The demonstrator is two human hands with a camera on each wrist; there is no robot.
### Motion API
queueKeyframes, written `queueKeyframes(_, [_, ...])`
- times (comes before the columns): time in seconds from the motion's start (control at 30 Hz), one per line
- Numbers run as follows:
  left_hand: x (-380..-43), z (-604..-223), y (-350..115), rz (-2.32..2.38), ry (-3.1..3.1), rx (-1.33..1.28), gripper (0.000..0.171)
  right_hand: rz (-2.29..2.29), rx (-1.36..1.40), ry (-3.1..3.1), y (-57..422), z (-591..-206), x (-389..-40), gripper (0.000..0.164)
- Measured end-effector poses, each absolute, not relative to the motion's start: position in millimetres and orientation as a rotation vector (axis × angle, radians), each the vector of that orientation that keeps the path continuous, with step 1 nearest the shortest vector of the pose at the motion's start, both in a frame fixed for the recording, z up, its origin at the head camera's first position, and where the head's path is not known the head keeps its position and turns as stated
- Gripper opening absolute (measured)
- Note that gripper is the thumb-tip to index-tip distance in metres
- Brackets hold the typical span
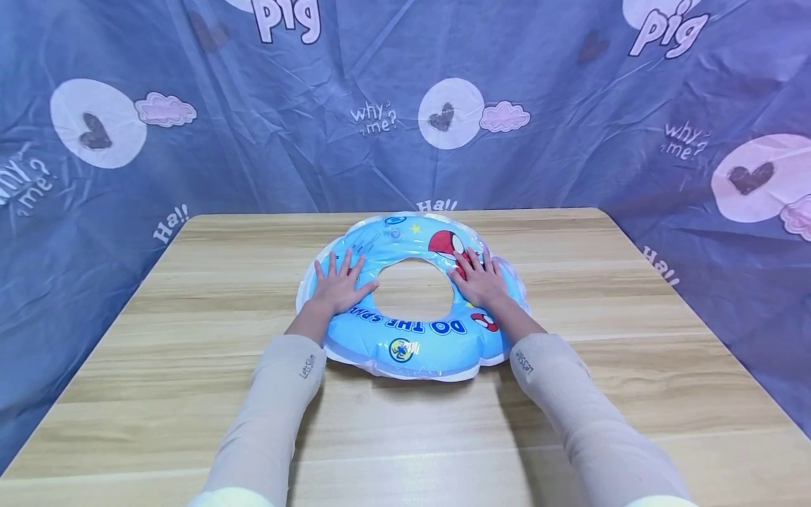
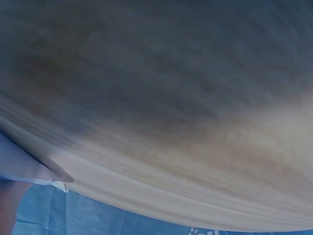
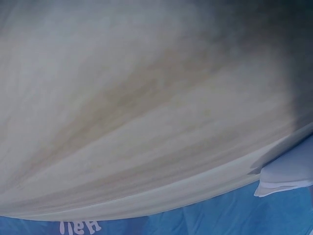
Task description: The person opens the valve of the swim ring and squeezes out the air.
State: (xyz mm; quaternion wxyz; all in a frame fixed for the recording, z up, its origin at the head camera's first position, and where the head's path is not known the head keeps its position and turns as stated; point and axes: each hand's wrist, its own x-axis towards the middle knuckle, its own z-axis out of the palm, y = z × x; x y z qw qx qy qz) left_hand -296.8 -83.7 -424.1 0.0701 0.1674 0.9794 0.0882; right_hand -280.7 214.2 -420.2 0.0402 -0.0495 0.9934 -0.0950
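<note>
A light-blue inflatable swim ring [image 1: 367, 341] with a clear wavy rim lies on the wooden table in the head view. It carries red cartoon masks, a yellow spider badge and blue lettering. On its left side rests my left hand [image 1: 338, 289], palm down with fingers spread. My right hand [image 1: 483, 283] lies on the right side, fingers spread over a printed red figure. Part of the ring's edge [image 2: 24, 159] shows at the lower left of the left wrist view, and the ring's pale rim [image 3: 288, 169] at the lower right of the right wrist view.
The wooden table [image 1: 190, 338] extends around the ring on all sides. Behind and beside it hangs a blue-grey cloth [image 1: 285, 141] printed with circles, hearts, pink clouds and words. Both wrist views mostly show the tabletop, blurred and shaded.
</note>
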Motion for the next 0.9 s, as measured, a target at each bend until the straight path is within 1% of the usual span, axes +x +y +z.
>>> queueKeyframes(0.73, [-297.8, -421.7, -84.0, 0.243, 2.944, 0.527, 0.079, -0.298, -0.143, 3.04, 215.9, -420.3, -281.5, 0.066])
queueKeyframes(0.9, [-298.1, -418.4, -88.4, 0.319, 2.918, 0.56, 0.078, -0.475, -0.172, 3.036, 217.8, -415.6, -280.7, 0.064])
